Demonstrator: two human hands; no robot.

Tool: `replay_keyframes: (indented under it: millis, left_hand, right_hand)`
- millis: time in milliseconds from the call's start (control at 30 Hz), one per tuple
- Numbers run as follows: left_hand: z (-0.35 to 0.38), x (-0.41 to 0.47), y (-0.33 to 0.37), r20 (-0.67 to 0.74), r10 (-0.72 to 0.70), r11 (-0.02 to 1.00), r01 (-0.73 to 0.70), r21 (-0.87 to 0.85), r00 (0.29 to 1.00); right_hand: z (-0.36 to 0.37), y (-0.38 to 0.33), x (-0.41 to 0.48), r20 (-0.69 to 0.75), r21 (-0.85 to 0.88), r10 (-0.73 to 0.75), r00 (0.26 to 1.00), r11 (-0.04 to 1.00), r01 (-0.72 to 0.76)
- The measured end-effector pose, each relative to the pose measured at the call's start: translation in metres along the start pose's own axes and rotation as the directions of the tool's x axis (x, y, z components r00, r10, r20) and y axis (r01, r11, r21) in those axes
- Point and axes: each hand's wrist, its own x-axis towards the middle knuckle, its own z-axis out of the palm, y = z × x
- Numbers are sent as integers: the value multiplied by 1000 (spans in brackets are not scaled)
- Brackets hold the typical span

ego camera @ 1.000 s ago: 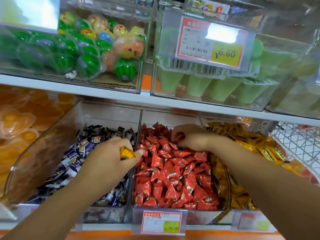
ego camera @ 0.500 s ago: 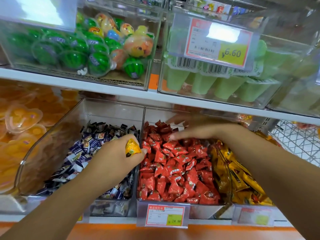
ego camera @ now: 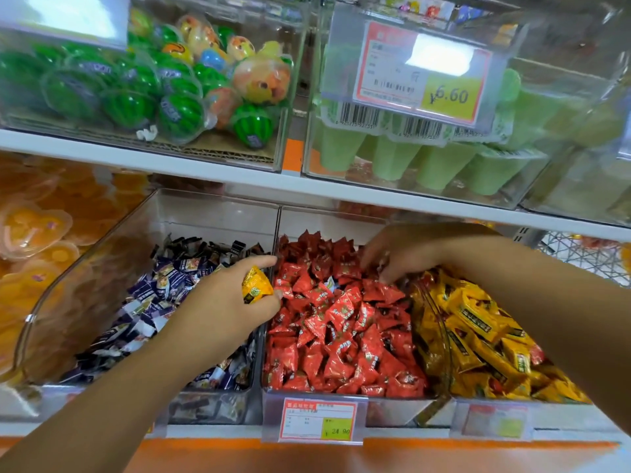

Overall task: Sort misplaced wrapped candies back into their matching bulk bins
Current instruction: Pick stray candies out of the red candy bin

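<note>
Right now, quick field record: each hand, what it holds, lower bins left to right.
left hand: pinches a yellow candy, at the wall between the left and middle bins
right hand: fingers down in the red candies near the back of the middle bin; blurred, grip unclear
lower bins, left to right: purple candies, red candies, yellow candies
price tag: on the middle bin's front
task status: yellow candy not yet in its bin
</note>
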Motion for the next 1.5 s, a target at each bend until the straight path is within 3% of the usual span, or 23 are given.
replay_keyframes:
  millis: [67,133,300,367,467,500,567,667,900,1033,1267,1433,1500]
  left_hand:
    - [1,1,-1,12,-2,1000,2,-10,1000]
    - [2,2,-1,14,-9,1000,9,-27,1000]
    - [1,0,-5,22,-2,1000,3,-29,1000]
    - [1,1,-5,19,6,1000,-6,-29,1000]
    - [2,2,-5,17,7,1000,-7,-27,1000]
    - [2,3,-5,25,10,1000,-9,-29,1000]
    - [2,3,-5,40,8,999,-7,-31,999]
    - [2,3,-6,35,-2,999,3,-40,999]
    - [1,2,-6,25,8,999,-7,-33,1000]
    - [1,1,-6,22,13,999,-12,-33,1000]
    - [0,-6,-6,61,35,999,-37,29,998]
    - [-3,-13,-5,114,36,998,-40,37,993]
    - [-4,-14,-6,114,14,998,-20,53,993]
  right_hand:
    - [7,-11,-1,146,-174,75,986,983,-49]
    - [20,-19,6,192,-262,107,976,964,-54]
    - [17,-23,16,208,-104,81,975,993,-60]
    - [3,-21,8,133,-34,41,990,999,-37]
    - [2,-27,9,-155,123,-52,987,990,72]
    - [10,-32,15,-188,136,-58,980,987,85]
    - [32,-41,29,-187,132,-53,981,988,78]
    - [51,-44,38,-304,148,-37,952,985,86]
    - [44,-27,13,-412,416,79,908,903,110]
    - [44,-24,6,-439,485,130,889,867,113]
    - [41,-34,4,-516,617,196,834,760,203]
    - [22,-61,11,-619,740,312,721,537,404]
    - [13,-78,19,-595,791,334,731,403,459]
